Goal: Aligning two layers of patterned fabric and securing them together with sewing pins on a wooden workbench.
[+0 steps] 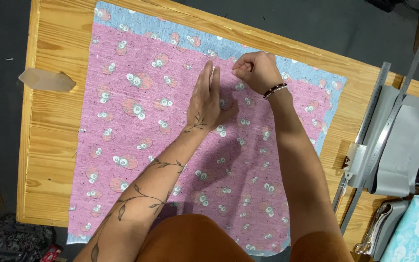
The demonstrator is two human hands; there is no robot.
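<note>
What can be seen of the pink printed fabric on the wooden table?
The pink printed fabric, woven-looking with scattered round red and white motifs, lies flat on a blue fabric layer showing along its far and right edges. The left hand presses flat on it; the right hand, fingers curled, pinches at its far edge.

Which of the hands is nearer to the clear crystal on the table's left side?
Left. The left hand lies flat on the pink fabric, right of the crystal; the right hand is farther right, fisted.
</note>
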